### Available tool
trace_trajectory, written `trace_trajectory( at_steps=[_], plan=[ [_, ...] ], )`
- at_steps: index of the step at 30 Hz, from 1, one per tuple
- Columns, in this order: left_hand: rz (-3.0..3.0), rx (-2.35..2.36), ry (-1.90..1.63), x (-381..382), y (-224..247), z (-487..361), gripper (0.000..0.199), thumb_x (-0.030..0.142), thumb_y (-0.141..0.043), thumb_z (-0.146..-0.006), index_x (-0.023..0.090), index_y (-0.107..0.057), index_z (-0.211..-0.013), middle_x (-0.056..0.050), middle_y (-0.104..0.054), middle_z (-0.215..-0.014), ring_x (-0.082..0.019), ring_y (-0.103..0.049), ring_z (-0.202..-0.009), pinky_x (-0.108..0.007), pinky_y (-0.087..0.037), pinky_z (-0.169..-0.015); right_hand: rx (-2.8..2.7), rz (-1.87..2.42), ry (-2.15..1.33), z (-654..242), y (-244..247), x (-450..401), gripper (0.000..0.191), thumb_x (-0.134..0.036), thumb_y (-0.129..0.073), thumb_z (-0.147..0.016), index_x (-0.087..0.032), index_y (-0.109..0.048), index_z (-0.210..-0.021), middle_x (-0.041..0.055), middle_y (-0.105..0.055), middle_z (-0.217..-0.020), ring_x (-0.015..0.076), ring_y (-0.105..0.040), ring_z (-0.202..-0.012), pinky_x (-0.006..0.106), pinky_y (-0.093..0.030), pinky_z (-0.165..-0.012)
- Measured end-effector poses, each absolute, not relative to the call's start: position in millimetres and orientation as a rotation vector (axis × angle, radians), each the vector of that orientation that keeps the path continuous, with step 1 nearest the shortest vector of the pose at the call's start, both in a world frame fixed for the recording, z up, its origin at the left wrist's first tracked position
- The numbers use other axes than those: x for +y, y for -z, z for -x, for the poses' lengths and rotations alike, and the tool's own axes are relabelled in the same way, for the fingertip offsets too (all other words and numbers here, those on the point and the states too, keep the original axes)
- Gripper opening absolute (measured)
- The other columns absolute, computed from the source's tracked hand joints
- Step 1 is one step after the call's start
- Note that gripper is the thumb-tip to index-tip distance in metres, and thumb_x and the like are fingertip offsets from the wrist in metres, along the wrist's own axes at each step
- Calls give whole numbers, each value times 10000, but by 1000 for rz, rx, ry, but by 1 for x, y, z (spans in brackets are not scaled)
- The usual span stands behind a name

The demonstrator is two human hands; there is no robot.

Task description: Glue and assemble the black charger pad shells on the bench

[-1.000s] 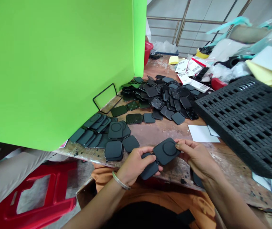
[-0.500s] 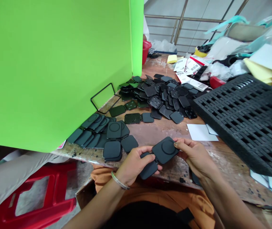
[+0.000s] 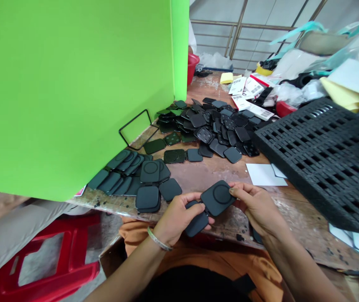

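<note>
Between my hands is a black folding charging pad (image 3: 219, 198), opened out, with a ring mark on its upper panel. My left hand (image 3: 179, 216) grips the lower panel near the hinge, thumb on top and fingers underneath. At the upper panel's right corner, my right hand (image 3: 255, 201) pinches the edge between thumb and fingers. Left of my hands, several similar pads (image 3: 150, 171) lie overlapped in rows along the table edge. A loose heap of dark panels (image 3: 217, 126) is spread farther back. Part of another dark piece (image 3: 256, 235) shows under my right wrist.
A tall green board (image 3: 79, 92) walls off the left, with a black wire frame (image 3: 137, 130) beside it. At right rests a slotted black foam tray (image 3: 327, 163); white cards (image 3: 266, 174) lie near it. A red stool (image 3: 53, 268) and a person's leg (image 3: 6, 235) are at lower left.
Both hands and the charging pad stay almost in place. The person's leg at lower left has shifted slightly.
</note>
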State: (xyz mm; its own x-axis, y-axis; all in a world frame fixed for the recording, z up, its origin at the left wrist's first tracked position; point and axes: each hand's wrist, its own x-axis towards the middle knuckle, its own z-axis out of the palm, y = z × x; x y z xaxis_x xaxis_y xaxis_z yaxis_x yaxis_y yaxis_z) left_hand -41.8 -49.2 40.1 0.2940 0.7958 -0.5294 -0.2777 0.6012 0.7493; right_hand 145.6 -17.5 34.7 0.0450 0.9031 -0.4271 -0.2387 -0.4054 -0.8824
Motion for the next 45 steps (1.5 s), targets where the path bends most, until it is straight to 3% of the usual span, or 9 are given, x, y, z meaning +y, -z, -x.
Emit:
trace_trajectory(
  at_steps=[5, 13, 18, 24, 30, 36, 40, 45],
  plan=[
    [-592, 1074, -794, -50, -38, 39, 257, 221, -635, -816, 100, -625, -1043, -95, -713, -789, -198, -713, -633, -274, -594, -539, -780, 1368, -1497, -147, -32, -20, 229, -322, -823, -580, -158, -676, -644, 44, -634, -880, 156, -535, -773, 297, -447, -730],
    [-618, 1152, -838, -52, -40, 34, 305, 321, -673, -788, 118, -641, -1013, -81, -707, -801, -199, -709, -630, -271, -590, -539, -1079, 1357, -1175, -147, -25, -27, 193, -326, -725, -730, -185, -631, -638, 42, -583, -1019, 184, -529, -980, 304, -386, -891],
    [-662, 1186, -852, -53, -40, 32, 324, 366, -675, -781, 129, -646, -1000, -57, -702, -750, -205, -703, -628, -275, -585, -536, -1095, 1334, -1129, -146, -25, -29, 186, -336, -706, -750, -192, -631, -660, 50, -563, -1033, 192, -525, -983, 317, -399, -883],
    [-707, 1188, -838, -54, -41, 32, 296, 301, -647, -793, 130, -628, -1034, -43, -694, -724, -208, -704, -643, -287, -588, -560, -1199, 1375, -1054, -147, -28, -32, 182, -321, -669, -786, -191, -615, -670, 55, -556, -1043, 197, -526, -997, 318, -403, -863],
    [-664, 1163, -860, -56, -39, 30, 338, 264, -675, -759, 117, -630, -1060, -51, -698, -744, -191, -689, -626, -316, -585, -598, -1629, 1300, -457, -139, -44, -46, 62, -173, -637, -785, -203, -618, -735, 68, -568, -1017, 215, -554, -983, 378, -414, -883],
    [-708, 1136, -952, -50, -34, 32, 364, 345, -721, -731, 132, -691, -1024, -43, -725, -818, -166, -664, -634, -257, -539, -616, -2074, 795, 23, -134, -49, -67, 321, 13, -669, -676, -175, -650, -936, 81, -635, -979, 245, -567, -1047, 397, -497, -899],
    [-745, 1134, -973, -47, -32, 37, 322, 295, -705, -743, 125, -700, -1016, -39, -730, -802, -167, -669, -706, -242, -528, -698, -2046, 779, -93, -134, -51, -73, 278, -13, -658, -691, -210, -646, -886, 43, -642, -934, 218, -577, -1020, 387, -482, -923],
    [-635, 1099, -803, -52, -36, 38, 356, 248, -589, -802, 120, -628, -1132, -69, -715, -777, -197, -694, -647, -296, -567, -577, -1338, 1350, -760, -145, -48, -51, 111, -191, -638, -789, -214, -597, -689, 45, -600, -1103, 226, -539, -1101, 394, -389, -969]
  ],
)
